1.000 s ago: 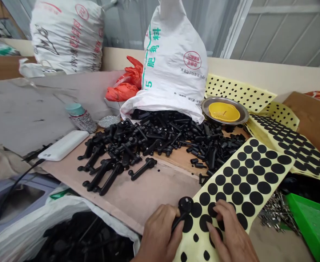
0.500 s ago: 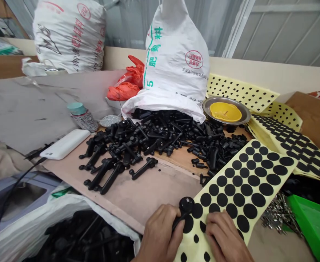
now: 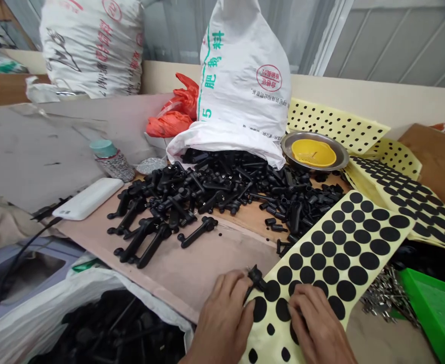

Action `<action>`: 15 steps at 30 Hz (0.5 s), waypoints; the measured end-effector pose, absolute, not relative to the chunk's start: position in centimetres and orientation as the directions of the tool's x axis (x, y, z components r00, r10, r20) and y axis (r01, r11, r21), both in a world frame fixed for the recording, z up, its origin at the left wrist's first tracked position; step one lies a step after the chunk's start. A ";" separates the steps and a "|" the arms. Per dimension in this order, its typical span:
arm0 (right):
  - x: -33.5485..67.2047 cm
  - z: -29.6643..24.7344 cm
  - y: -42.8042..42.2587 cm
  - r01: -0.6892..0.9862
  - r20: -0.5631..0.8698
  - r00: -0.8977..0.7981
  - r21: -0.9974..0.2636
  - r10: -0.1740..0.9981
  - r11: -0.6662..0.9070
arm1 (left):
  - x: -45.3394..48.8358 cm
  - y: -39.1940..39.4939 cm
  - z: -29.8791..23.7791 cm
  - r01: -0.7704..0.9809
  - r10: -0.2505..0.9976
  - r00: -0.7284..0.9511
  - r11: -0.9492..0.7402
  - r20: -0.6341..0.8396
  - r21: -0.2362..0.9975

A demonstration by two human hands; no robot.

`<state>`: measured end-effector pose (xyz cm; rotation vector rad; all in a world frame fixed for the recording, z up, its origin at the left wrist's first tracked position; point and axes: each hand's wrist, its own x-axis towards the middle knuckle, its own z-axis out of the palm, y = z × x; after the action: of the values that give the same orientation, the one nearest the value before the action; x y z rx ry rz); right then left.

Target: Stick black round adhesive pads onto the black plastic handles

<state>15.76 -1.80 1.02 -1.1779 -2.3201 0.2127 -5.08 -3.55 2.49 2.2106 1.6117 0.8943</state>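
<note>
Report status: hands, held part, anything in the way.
Left fingers gripping black part. Right fingers on yellow dotted sheet. Heap of black parts ahead, clear of both hands.

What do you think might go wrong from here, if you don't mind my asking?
The part in the left hand sits close by the sheet, so it might snag a black dot. The right hand is on the sheet and could crease it. The cable runs down from the white device, so a tug might drag that off.
</note>
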 end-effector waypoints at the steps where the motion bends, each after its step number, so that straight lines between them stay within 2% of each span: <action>1: 15.8 1.0 -1.8 0.709 0.373 -0.479 -0.371 0.795 0.600 | -4.7 -3.7 2.2 0.804 0.892 0.201 -0.386 0.404 0.452; 4: 15.9 1.3 -1.7 0.679 0.339 -0.498 -0.420 0.798 0.602 | -3.2 -4.0 1.1 0.863 0.746 0.273 -0.469 0.607 0.188; 6: 16.1 1.4 -1.9 0.655 0.309 -0.513 -0.461 0.801 0.598 | -2.0 -3.9 0.5 0.853 0.677 0.329 -0.512 0.658 0.100; 11: 16.1 2.0 -2.1 0.593 0.287 -0.541 -0.536 0.790 0.601 | -0.5 -3.6 -0.2 0.849 0.650 0.392 -0.529 0.652 0.017; 15: 16.1 2.2 -1.9 0.536 0.323 -0.597 -0.521 0.734 0.664 | -0.8 -3.9 -0.2 0.848 0.662 0.375 -0.527 0.648 0.048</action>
<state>16.05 -1.89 2.22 -0.9831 -2.3620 0.5105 -0.78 -3.87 -0.24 2.8374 1.6099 1.0894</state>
